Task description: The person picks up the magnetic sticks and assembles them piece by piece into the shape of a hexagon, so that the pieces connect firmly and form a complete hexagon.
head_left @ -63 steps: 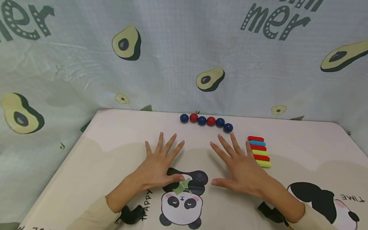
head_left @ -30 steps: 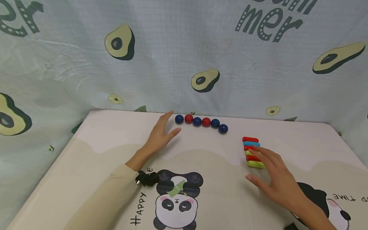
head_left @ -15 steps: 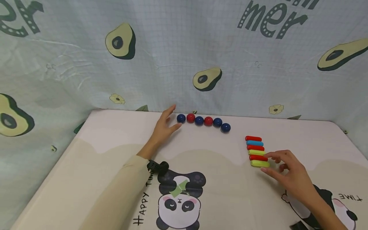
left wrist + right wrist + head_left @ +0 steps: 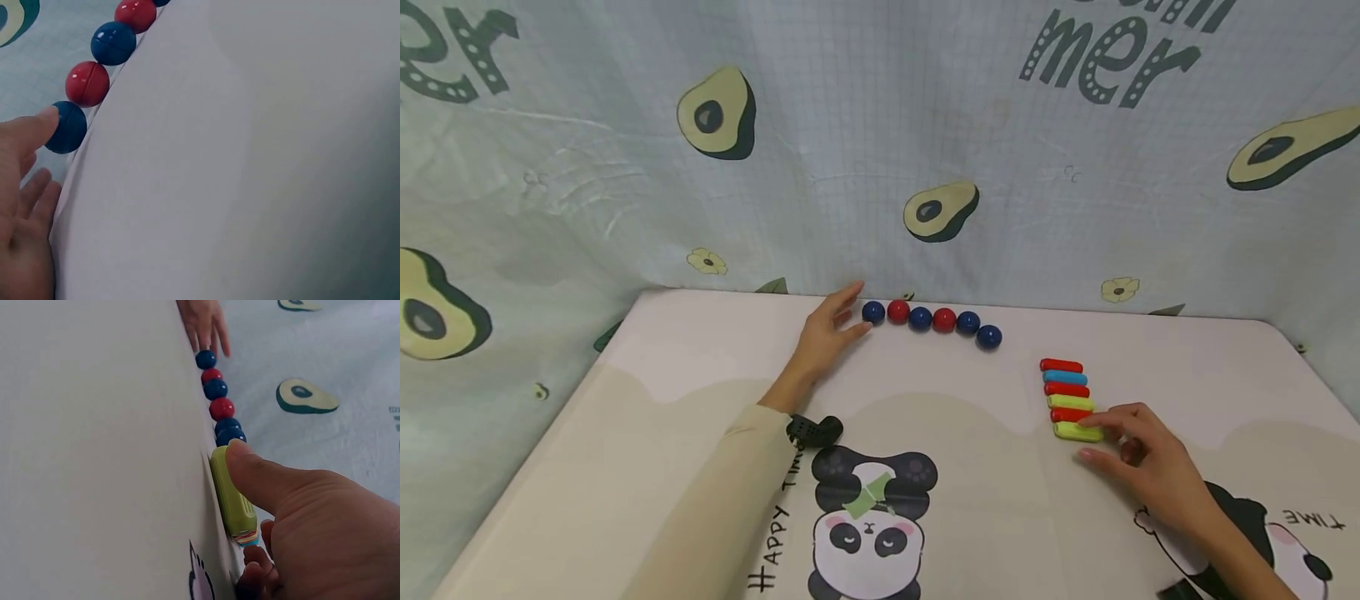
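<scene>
In the head view my left hand (image 4: 822, 340) reaches to the left end of a row of glossy balls, its thumb and fingers parted around the end blue ball (image 4: 873, 312). The thumb overlaps that ball (image 4: 67, 128) in the left wrist view. My right hand (image 4: 1157, 467) is at the near end of a column of short rounded coloured sticks. Its index fingertip lies over the nearer red stick (image 4: 1067, 415), and its thumb is just in front of the lime-green stick (image 4: 1075, 432). In the right wrist view the thumb overlaps the ribbed green stick (image 4: 230, 494).
Alternating red and blue balls continue the row, ending at a blue ball (image 4: 988, 337) set slightly nearer. Farther sticks in the column include a blue one (image 4: 1065, 377). The table cover (image 4: 970, 483) has printed pandas; an avocado-print curtain (image 4: 850, 125) hangs behind the back edge.
From spread flat mid-table, my left hand has moved forward to the end blue ball. My right hand has gone right to the sticks, then shifted slightly nearer to the green one. Balls and sticks keep their places.
</scene>
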`<move>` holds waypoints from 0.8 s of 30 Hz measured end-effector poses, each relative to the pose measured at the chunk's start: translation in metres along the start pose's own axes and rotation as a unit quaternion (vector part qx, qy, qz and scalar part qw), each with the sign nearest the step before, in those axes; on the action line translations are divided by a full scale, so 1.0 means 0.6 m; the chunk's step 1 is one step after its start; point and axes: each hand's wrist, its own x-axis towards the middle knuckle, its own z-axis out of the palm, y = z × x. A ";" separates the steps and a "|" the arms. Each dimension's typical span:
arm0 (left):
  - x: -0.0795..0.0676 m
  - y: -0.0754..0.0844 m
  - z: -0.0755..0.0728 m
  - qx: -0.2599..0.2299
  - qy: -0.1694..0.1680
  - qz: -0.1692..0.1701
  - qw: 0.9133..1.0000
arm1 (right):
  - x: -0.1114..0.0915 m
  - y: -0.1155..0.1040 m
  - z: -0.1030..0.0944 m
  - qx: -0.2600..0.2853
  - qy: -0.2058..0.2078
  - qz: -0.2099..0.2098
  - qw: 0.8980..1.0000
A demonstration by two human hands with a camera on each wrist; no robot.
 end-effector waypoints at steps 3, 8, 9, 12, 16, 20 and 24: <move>0.005 0.002 0.005 0.056 -0.015 0.010 0.998 | 0.001 0.001 0.002 -0.001 -0.001 -0.003 1.000; 0.003 0.005 0.013 0.137 -0.023 0.018 0.990 | 0.002 0.003 0.004 -0.008 0.001 -0.003 1.000; 0.002 0.005 0.014 0.151 -0.023 0.023 0.988 | 0.002 0.004 0.004 -0.008 0.002 -0.003 1.000; -0.003 0.004 0.017 0.178 -0.020 0.036 0.983 | 0.003 0.003 0.002 -0.011 0.004 -0.003 1.000; -0.007 0.002 0.019 0.156 0.005 0.034 0.987 | 0.006 0.004 0.000 -0.019 0.007 -0.005 1.000; -0.009 0.001 0.021 0.139 0.025 0.031 0.990 | 0.006 0.006 0.001 -0.026 0.012 -0.011 1.000; -0.006 -0.002 0.024 0.158 0.022 0.036 0.987 | 0.003 0.006 0.002 -0.025 0.020 -0.019 0.999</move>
